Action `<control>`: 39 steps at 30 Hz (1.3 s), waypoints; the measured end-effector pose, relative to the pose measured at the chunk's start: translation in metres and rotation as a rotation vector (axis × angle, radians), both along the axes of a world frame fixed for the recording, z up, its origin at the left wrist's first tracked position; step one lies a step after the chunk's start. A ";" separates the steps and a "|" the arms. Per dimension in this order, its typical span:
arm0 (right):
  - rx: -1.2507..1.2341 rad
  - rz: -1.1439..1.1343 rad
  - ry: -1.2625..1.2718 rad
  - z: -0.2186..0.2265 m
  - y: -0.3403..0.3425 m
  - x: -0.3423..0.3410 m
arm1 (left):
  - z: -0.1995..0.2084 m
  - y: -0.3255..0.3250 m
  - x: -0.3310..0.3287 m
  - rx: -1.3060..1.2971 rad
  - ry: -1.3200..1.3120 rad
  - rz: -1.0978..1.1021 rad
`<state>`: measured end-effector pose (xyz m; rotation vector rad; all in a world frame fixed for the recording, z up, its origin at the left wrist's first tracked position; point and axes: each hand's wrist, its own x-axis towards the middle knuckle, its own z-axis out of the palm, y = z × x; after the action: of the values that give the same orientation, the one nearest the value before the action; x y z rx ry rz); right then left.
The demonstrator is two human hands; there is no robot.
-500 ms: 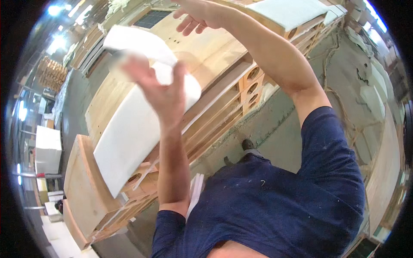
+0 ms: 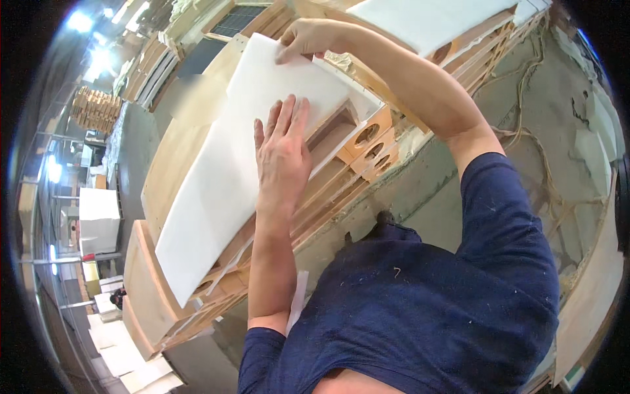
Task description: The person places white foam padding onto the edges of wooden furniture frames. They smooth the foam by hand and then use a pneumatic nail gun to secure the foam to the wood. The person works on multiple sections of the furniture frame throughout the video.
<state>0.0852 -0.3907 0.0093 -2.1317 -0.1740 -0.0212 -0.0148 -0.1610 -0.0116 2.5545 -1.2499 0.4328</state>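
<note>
A long white foam sheet lies along the top of a wooden frame, following its curve. My left hand rests flat on the sheet near its middle, fingers stretched out and slightly apart. At the sheet's far end, my right hand is bent over the edge, its fingers and thumb pinching the far corner. Part of the right fingers is hidden. Under the sheet's near side, the frame shows an open slot and wooden panels with round holes.
Another wooden frame topped with white foam stands at the far right. Cords trail over the concrete floor on the right. Stacked wooden pieces and white blocks stand to the left.
The folded-over far part of the foam sheet now lies spread out along the frame. My left hand has come down onto the sheet, and my right hand has taken its far corner.
</note>
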 end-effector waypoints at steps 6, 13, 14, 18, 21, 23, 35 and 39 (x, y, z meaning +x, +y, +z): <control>0.030 -0.024 -0.072 -0.027 -0.012 0.001 | -0.008 -0.009 -0.001 0.146 0.002 0.014; -0.116 -0.036 -0.135 -0.038 -0.015 0.004 | -0.009 -0.015 0.000 0.244 0.136 0.017; -0.138 -0.056 -0.148 -0.042 -0.016 0.003 | -0.006 -0.014 -0.002 0.247 0.166 0.006; -0.310 -0.147 -0.264 -0.029 0.006 -0.025 | 0.018 -0.009 0.027 0.117 0.404 -0.064; -0.418 -0.177 -0.541 -0.032 0.017 -0.039 | 0.024 -0.018 0.084 -0.327 0.100 0.084; -0.403 -0.148 -0.660 -0.032 0.029 -0.045 | 0.009 -0.006 0.127 -0.412 0.178 0.172; -0.333 -0.262 -0.362 -0.060 0.010 -0.017 | -0.024 -0.038 0.173 -0.060 0.149 0.482; -0.409 -0.210 -0.205 -0.049 0.008 -0.016 | -0.029 -0.044 0.171 0.031 0.243 0.540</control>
<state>0.0696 -0.3829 -0.0399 -2.5475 -0.0772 -0.3560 0.1557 -0.2051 -0.0405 2.8456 -0.4780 0.1922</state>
